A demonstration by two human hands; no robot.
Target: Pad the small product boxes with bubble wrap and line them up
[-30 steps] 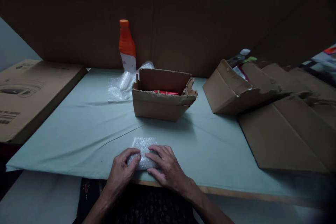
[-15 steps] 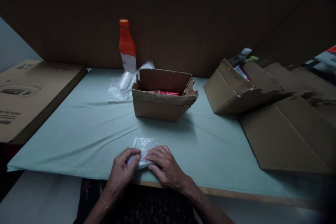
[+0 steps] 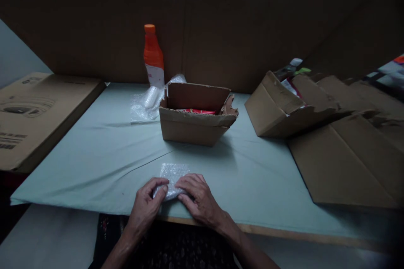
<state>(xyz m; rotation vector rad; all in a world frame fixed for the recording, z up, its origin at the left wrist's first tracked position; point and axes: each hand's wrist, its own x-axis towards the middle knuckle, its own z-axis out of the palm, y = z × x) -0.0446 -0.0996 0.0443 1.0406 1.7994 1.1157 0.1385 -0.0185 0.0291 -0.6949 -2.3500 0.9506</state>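
Pale green cloth (image 3: 94, 151) covered the worktop (image 3: 284, 232), and an open cardboard box (image 3: 189, 128) (torn at its right end) stood near the middle. Closer to the front edge, the left hand (image 3: 147, 201) pinched one side of a small bubble-wrap piece (image 3: 174, 172) between thumb and forefinger, while the right hand (image 3: 202, 201) gripped the other side with bent fingers.

No wording legible. Flat carton (image 3: 63, 105) at left: small dark emblem (image 3: 30, 80), line of print (image 3: 73, 82) near the far edge, dark bars (image 3: 14, 137) toward the front; none resolves into letters. Bottle (image 3: 153, 52): faint pink marks on white label (image 3: 155, 76), unreadable. Red item (image 3: 198, 112) inside open box (image 3: 189, 128): pale print, illegible.
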